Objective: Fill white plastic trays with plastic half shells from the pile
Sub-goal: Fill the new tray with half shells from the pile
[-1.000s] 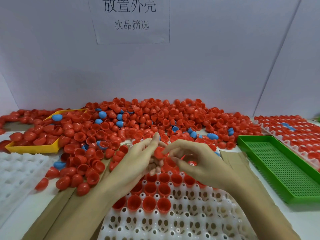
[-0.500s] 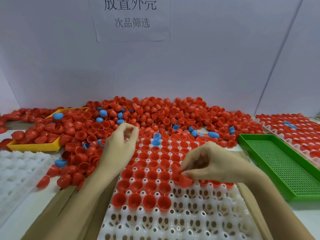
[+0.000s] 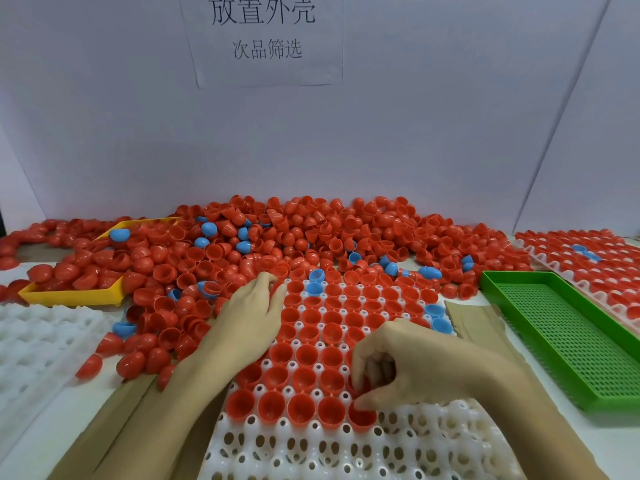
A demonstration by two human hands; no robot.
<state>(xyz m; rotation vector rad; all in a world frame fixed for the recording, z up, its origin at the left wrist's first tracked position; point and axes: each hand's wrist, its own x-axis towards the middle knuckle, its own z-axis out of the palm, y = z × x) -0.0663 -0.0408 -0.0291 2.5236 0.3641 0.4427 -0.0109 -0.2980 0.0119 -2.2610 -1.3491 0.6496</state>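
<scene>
Shell (image 3: 362, 415) now seated in tray (image 3: 433, 441) by gripping right hand (image 3: 412, 365); left hand (image 3: 251, 317), fingers relaxed, has reached the pile (image 3: 311, 233) again.

Bright, even overhead light floods the scene, casting only faint shadows; wide-angle distortion bends the edges, and fine detail looks slightly soft throughout

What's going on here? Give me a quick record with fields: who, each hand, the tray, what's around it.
Who: a person, bare hands
Right hand: fingers press a red half shell into the white tray
Left hand: reaches to the pile, fingers relaxed
Tray: far rows filled, near rows empty
Left side: yellow tray, empty white tray
Right side: green tray
</scene>
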